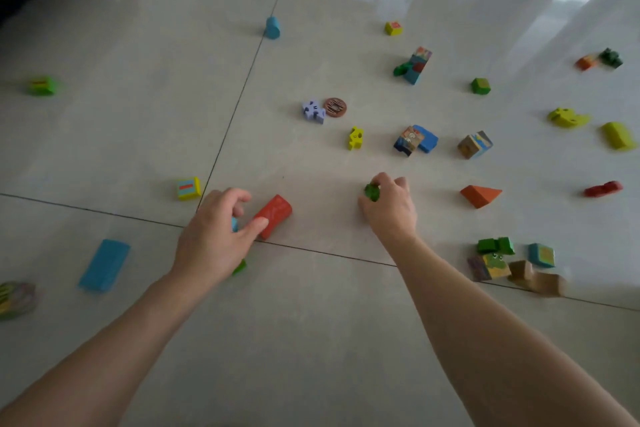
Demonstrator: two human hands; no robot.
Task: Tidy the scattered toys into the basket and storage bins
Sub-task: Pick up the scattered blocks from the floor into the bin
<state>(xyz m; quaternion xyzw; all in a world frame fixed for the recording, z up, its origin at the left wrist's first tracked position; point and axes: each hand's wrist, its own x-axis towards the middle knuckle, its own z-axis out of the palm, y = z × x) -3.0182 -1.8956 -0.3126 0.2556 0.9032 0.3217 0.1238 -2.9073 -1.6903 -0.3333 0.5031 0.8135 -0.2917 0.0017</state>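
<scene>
Toy blocks lie scattered over a pale tiled floor. My right hand (389, 206) grips a small green toy (372, 191) low over the floor, its fingers curled round it. My left hand (216, 236) hovers beside a long red block (273, 215); its thumb touches the block's near end. A small blue piece (234, 224) shows inside the curled fingers, and a green piece (239, 266) peeks out under the palm. No basket or bin is in view.
A blue flat block (104, 264) and a yellow cube (188, 188) lie to the left. An orange wedge (480, 195), picture cubes (474, 144), a yellow animal (355, 138) and a cluster of green and brown blocks (498, 258) lie to the right. Further toys lie beyond.
</scene>
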